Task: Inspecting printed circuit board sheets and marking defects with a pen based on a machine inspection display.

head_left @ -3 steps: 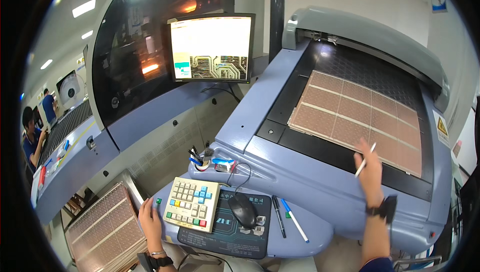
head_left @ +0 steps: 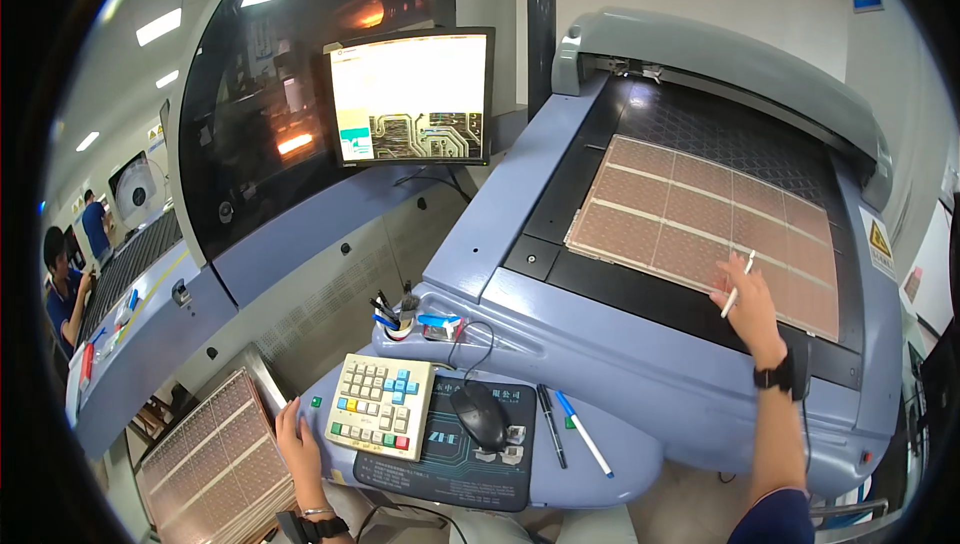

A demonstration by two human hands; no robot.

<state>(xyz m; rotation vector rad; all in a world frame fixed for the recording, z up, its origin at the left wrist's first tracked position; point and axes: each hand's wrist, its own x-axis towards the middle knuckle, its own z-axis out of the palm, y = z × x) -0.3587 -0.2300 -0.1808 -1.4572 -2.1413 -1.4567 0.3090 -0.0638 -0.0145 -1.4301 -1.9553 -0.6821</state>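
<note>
My right hand (head_left: 751,312) holds a white pen (head_left: 731,302) between its fingers. It hovers over or touches the near edge of a copper-coloured circuit board panel (head_left: 692,212), which lies on the machine's black bed (head_left: 655,294); whether there is contact I cannot tell. Pale strips split the panel into blocks. My left hand (head_left: 299,449) has its fingers stretched out and holds nothing. Just to its right sits a cream keypad (head_left: 378,406) with coloured keys. On its other side is a stack of similar panels (head_left: 215,454).
A black mouse (head_left: 480,418) rests on a dark mat (head_left: 440,479), with two pens (head_left: 585,434) to its right. Behind stand a pen cup (head_left: 398,322) and a monitor (head_left: 410,94). A grey gantry (head_left: 730,69) spans the bed's far end. Two people (head_left: 66,284) are far left.
My right hand has moved slightly away from me and to the right over the panel, with the pen still in it. The whole view has shifted a little.
</note>
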